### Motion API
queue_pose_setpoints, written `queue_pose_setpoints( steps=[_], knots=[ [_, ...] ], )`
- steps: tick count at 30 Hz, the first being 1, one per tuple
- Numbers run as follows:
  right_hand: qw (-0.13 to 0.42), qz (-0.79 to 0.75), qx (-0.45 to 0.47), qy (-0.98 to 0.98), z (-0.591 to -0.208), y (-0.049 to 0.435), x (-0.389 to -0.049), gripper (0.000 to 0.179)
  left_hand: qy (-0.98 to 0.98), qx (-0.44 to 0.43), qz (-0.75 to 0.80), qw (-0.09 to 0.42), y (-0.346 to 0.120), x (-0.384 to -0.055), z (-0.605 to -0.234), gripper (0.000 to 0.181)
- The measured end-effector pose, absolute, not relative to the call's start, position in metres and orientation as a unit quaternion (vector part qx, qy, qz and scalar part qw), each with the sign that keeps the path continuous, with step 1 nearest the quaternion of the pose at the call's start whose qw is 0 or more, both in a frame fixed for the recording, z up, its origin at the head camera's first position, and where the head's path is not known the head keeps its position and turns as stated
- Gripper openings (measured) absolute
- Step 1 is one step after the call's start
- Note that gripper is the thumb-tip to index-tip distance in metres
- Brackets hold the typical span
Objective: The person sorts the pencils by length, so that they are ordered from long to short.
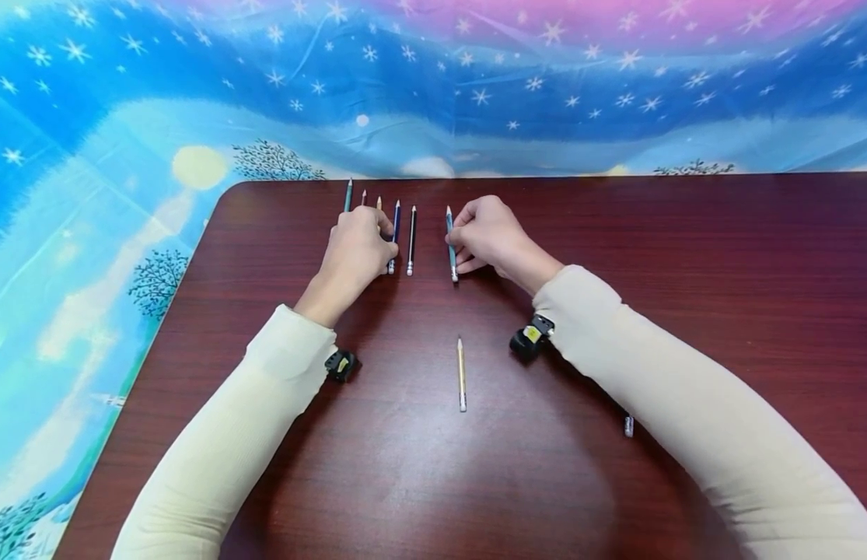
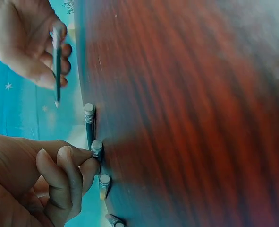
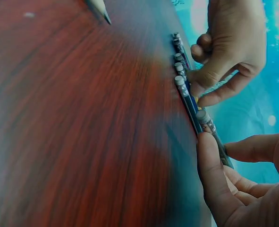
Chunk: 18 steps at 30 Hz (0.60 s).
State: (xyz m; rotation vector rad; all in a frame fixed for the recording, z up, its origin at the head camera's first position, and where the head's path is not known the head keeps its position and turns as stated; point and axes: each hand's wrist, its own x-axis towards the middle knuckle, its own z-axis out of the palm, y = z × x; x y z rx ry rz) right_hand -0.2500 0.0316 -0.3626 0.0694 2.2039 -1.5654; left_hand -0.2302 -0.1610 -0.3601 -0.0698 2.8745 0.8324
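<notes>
At the row's right part, my left hand (image 1: 356, 247) pinches a dark blue pencil (image 1: 396, 219) between thumb and finger, near its eraser end in the left wrist view. A black pencil (image 1: 412, 241) lies just right of it. My right hand (image 1: 494, 233) holds a light blue-green pencil (image 1: 452, 253) by its side, tip pointing away and eraser toward me. Left of the dark blue one, the tips of a teal pencil (image 1: 348, 197), a reddish pencil (image 1: 365, 197) and a yellowish pencil (image 1: 379, 204) show; my left hand hides their lower parts.
A yellow pencil (image 1: 462, 377) lies alone on the dark wooden table (image 1: 405, 482), nearer to me. One more pencil's eraser end (image 1: 628, 425) sticks out from under my right sleeve. Behind the table's far edge hangs a snowflake-patterned cloth (image 1: 419, 85).
</notes>
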Motion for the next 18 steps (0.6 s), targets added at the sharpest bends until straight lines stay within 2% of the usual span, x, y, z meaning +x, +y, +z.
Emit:
queue_pose_setpoints(
  steps=[12, 18],
  knots=[
    [0.187, -0.534, 0.043, 0.823, -0.371, 0.006, -0.264, 0.006, 0.959, -0.022, 0.274, 0.074, -0.160, -0.230, -0.359, 0.022],
    [0.177, -0.497, 0.056, 0.848, -0.369, -0.007, -0.266, 0.016, 0.960, -0.021, 0.273, 0.058, -0.163, -0.231, -0.359, 0.023]
  ],
)
